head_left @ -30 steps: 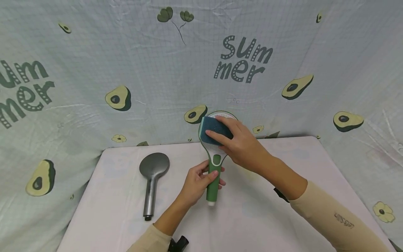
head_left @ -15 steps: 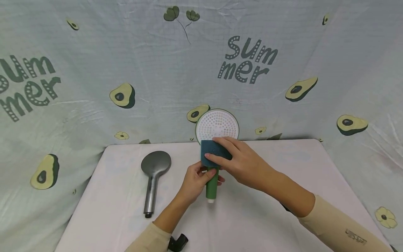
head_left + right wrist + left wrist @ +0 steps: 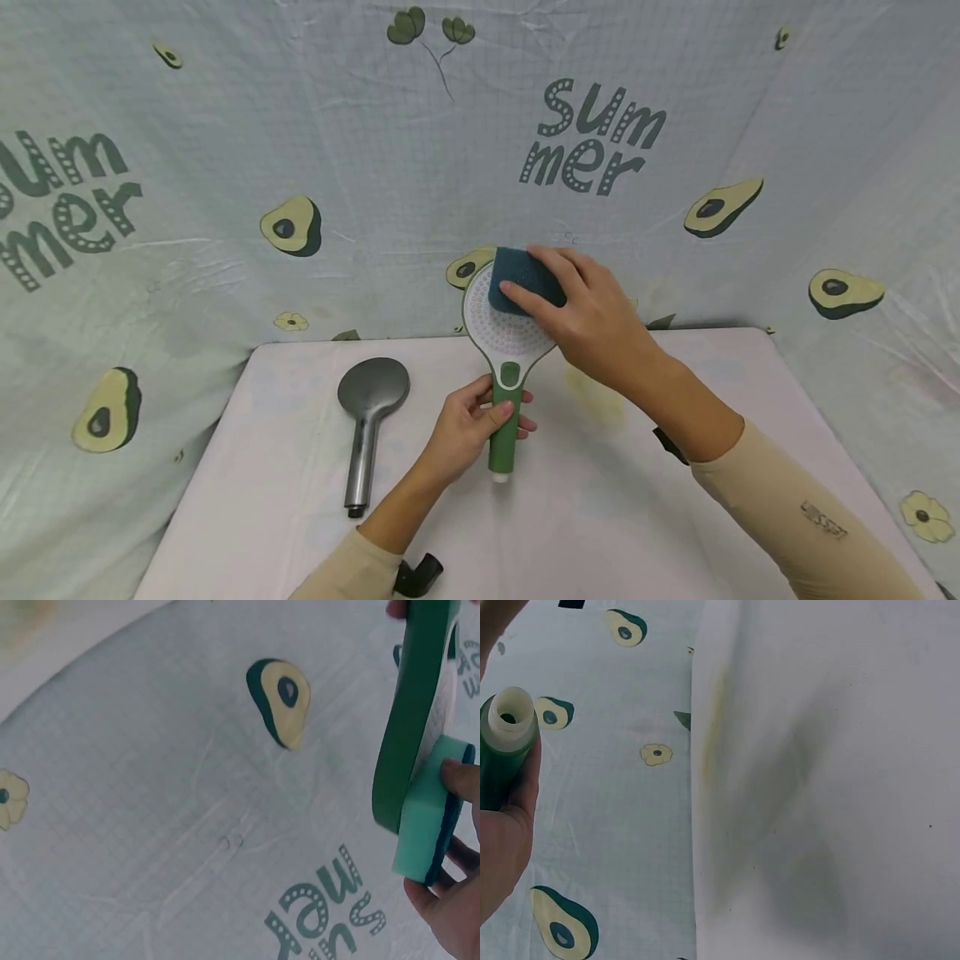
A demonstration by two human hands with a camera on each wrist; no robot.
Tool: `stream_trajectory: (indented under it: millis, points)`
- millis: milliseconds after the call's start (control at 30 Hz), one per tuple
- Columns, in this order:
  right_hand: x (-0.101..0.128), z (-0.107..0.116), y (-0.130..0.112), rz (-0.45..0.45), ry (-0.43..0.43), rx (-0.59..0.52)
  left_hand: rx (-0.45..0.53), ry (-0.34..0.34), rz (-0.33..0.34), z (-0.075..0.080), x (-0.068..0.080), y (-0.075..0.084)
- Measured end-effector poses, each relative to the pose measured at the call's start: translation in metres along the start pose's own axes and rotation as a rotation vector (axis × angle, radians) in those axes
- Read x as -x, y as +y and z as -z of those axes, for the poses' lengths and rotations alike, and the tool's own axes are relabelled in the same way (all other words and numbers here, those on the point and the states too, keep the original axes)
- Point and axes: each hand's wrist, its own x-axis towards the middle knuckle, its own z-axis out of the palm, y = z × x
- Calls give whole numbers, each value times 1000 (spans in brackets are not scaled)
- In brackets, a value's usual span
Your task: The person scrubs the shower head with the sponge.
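My left hand (image 3: 467,427) grips the green handle of a shower head (image 3: 504,333) whose round white nozzle face is turned toward me. In the left wrist view the handle's white threaded end (image 3: 511,720) shows, with a hole in it. My right hand (image 3: 592,317) pinches a sponge (image 3: 517,279), dark blue on the outer side. Seen from the right wrist, the sponge's light green side (image 3: 424,814) lies against the nozzle face near its far rim. The sponge and fingers hide the upper right part of that face.
A grey shower head (image 3: 372,390) lies on the pink-white table (image 3: 285,467) to the left of my left hand. An avocado-print cloth (image 3: 390,167) hangs behind the table. Black wrist gear (image 3: 420,575) shows by the left sleeve.
My right hand slid the sponge from the upper face down to the neck of the green and white shower head, then back up to the top right. My left hand keeps its grip.
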Motion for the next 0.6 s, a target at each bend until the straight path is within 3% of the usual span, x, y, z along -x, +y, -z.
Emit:
stream_trajectory:
  millis: [233,467,600]
  points:
    - [-14,0,6,-69,16,-17,-2,7,20,-4,1,0]
    - [-5,-9,-17,12,-105,-80,-18,36,75,-9,-2,1]
    - [8,-8,-32,49,-155,-75,-27,59,69,-8,-3,2]
